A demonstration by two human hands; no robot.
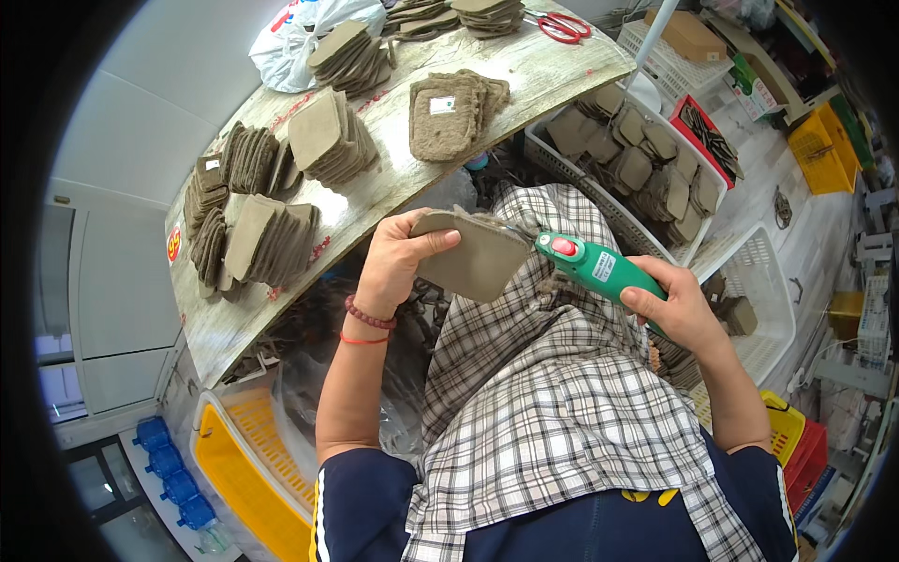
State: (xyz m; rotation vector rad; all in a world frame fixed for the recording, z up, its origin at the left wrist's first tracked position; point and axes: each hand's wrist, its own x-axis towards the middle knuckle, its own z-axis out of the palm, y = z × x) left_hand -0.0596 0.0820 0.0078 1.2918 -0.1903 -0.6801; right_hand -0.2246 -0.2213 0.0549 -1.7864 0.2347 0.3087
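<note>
My left hand (401, 255) grips a flat grey-brown pad (478, 259) by its upper left corner, thumb on top. Fuzzy fibres show along the pad's far edge. In my right hand (676, 307) is a green electric trimmer (599, 265) with a red switch, my fingers wrapped round its rear. Its front end is at the pad's right edge; whether the two touch, I cannot tell. Both are held above a checked apron (552, 393) over my lap, where loose fibre tufts lie.
On the table (393, 150) ahead are several pad stacks (332, 136), fluffy pads (445, 117), a white plastic bag (298, 42) and red-handled scissors (564, 28). To the right stands a white basket of pads (702, 229). A yellow basket (248, 487) is at lower left.
</note>
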